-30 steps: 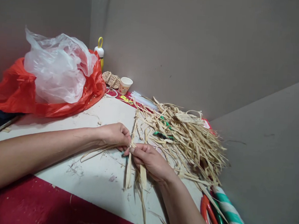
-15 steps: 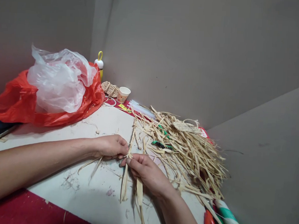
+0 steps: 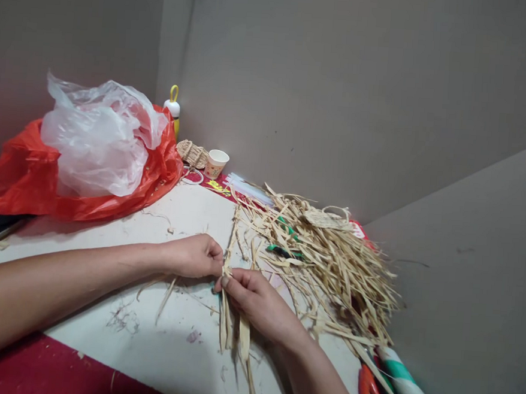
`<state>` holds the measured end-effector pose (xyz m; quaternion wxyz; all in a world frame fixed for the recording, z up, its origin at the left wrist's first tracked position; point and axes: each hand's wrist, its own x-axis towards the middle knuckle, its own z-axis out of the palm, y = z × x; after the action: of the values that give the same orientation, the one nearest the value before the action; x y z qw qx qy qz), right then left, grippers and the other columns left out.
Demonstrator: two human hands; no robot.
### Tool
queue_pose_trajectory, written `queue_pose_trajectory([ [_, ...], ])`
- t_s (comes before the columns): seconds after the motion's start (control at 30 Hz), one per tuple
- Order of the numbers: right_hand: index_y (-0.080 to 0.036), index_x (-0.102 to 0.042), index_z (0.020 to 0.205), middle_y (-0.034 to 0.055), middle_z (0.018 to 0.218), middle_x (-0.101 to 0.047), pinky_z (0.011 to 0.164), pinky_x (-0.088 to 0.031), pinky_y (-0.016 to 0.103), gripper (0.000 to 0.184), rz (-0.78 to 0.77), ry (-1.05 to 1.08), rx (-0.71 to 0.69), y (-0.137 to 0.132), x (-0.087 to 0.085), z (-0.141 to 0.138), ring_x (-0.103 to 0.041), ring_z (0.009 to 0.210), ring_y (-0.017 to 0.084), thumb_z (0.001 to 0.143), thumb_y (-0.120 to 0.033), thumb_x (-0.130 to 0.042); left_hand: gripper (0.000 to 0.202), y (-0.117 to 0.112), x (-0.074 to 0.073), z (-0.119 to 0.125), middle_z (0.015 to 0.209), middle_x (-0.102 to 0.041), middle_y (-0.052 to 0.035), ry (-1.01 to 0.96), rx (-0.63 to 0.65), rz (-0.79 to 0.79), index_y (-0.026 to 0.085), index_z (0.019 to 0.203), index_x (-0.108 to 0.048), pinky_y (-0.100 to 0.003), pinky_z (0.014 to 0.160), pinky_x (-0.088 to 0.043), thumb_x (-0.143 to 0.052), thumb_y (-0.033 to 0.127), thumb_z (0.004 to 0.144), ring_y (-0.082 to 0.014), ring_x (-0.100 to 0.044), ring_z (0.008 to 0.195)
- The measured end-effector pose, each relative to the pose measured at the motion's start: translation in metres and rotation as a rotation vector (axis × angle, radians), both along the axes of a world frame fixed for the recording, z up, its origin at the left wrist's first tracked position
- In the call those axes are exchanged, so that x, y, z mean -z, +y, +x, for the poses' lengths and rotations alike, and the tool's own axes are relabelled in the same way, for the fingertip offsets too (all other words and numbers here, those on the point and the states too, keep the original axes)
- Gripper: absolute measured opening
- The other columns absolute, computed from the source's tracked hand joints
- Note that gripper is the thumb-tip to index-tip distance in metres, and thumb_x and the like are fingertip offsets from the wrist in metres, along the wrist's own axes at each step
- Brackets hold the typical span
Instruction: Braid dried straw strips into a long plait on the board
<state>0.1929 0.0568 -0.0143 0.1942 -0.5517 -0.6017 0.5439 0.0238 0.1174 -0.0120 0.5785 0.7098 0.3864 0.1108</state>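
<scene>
**Student:** Which parts of the person's anatomy are shown?

**Instructor:** The left forearm (image 3: 77,280) with the left hand (image 3: 196,257), and the right forearm (image 3: 323,369) with the right hand (image 3: 262,302); all are bare.

**Student:** How are the forearms shaped?

**Instructor:** Each is smooth in contour, broad where the view's margin crops it and narrower toward the wrist. The left shows the greater length.

**Student:** And the hands?

**Instructor:** The left has rounded knuckles; the right, a clearly outlined thumb (image 3: 234,288). Fingernail detail is too small to resolve.
</scene>
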Motion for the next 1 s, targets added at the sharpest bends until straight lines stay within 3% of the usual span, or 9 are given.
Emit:
queue_pose_trajectory([
  [0.17, -0.015, -0.061, 0.073, -0.0043, 0.057, -0.038, 0.048, -0.026, 0.020, 0.023, 0.150, -0.093, -0.034, -0.001, -0.001, 0.000, -0.030, 0.053, 0.009, 0.084, -0.026, -0.044, 0.021, 0.002, 0.006, -0.001, 0.054, -0.049, 0.0040, -0.043, 0.051, 0.002, 0.014, 0.065, -0.059, -0.020, 0.045, -0.023, -0.052, 0.033, 0.070, -0.0060, -0.031, 0.046],
  [0.33, -0.017, -0.044, 0.061, -0.0044, 0.059, -0.033, 0.050, -0.026, 0.021, 0.028, 0.220, -0.175, -0.031, -0.002, -0.005, -0.002, -0.031, 0.056, 0.010, 0.085, -0.030, -0.043, 0.018, 0.001, 0.005, 0.001, 0.052, -0.043, 0.0056, -0.063, 0.018, -0.043, 0.015, 0.063, -0.053, -0.019, 0.045, -0.022, -0.054, 0.033, 0.069, -0.0063, -0.030, 0.048],
  [0.5, -0.017, -0.046, 0.067, -0.0051, 0.059, -0.032, 0.049, -0.025, 0.021, 0.024, 0.201, -0.152, 0.041, -0.002, -0.013, -0.002, -0.029, 0.054, 0.010, 0.085, -0.034, -0.044, 0.019, -0.001, 0.001, 0.000, 0.050, -0.032, 0.0079, -0.081, 0.007, -0.029, 0.017, 0.061, -0.045, -0.020, 0.044, -0.019, -0.054, 0.032, 0.070, -0.0062, -0.027, 0.047],
  [0.63, -0.017, -0.041, 0.059, -0.0049, 0.057, -0.033, 0.050, -0.027, 0.021, 0.027, 0.275, -0.153, 0.061, 0.000, -0.011, 0.000, -0.031, 0.055, 0.009, 0.082, -0.030, -0.048, 0.016, -0.002, 0.001, 0.001, 0.051, -0.033, 0.0080, -0.058, 0.036, 0.035, 0.017, 0.061, -0.045, -0.020, 0.045, -0.020, -0.052, 0.029, 0.071, -0.0064, -0.027, 0.047],
  [0.7, -0.018, -0.040, 0.056, -0.0060, 0.052, -0.033, 0.046, -0.024, 0.020, 0.028, 0.215, -0.106, 0.108, 0.001, -0.010, 0.000, -0.030, 0.049, 0.008, 0.079, -0.030, -0.051, 0.014, -0.004, 0.000, 0.002, 0.051, -0.034, 0.0078, -0.049, 0.036, 0.104, 0.017, 0.061, -0.046, -0.019, 0.046, -0.022, -0.049, 0.026, 0.071, -0.0064, -0.029, 0.048],
  [0.87, -0.017, -0.052, 0.066, -0.0090, 0.039, -0.038, 0.031, -0.013, 0.019, 0.017, -0.288, 0.418, 0.332, -0.002, -0.008, -0.008, -0.022, 0.028, 0.004, 0.073, -0.031, -0.053, 0.015, -0.010, -0.006, 0.005, 0.053, -0.043, 0.0061, -0.086, -0.024, 0.262, 0.015, 0.058, -0.049, -0.018, 0.051, -0.027, -0.046, 0.020, 0.072, -0.0067, -0.036, 0.053],
  [0.93, -0.015, -0.055, 0.067, -0.0080, 0.040, -0.042, 0.030, -0.015, 0.018, 0.014, -0.346, 0.551, 0.431, -0.005, -0.008, -0.015, -0.026, 0.027, 0.004, 0.069, -0.029, -0.057, 0.014, -0.012, -0.007, 0.005, 0.055, -0.049, 0.0049, -0.094, -0.050, 0.263, 0.015, 0.058, -0.051, -0.018, 0.052, -0.029, -0.045, 0.018, 0.071, -0.0070, -0.039, 0.054],
  [1.0, -0.014, -0.056, 0.067, -0.0054, 0.042, -0.048, 0.030, -0.016, 0.017, 0.015, -0.310, 0.545, 0.487, -0.009, -0.007, -0.021, -0.031, 0.028, 0.004, 0.069, -0.029, -0.058, 0.014, -0.012, -0.006, 0.004, 0.057, -0.055, 0.0036, -0.109, -0.066, 0.219, 0.015, 0.058, -0.052, -0.019, 0.052, -0.030, -0.045, 0.017, 0.069, -0.0074, -0.042, 0.054],
])
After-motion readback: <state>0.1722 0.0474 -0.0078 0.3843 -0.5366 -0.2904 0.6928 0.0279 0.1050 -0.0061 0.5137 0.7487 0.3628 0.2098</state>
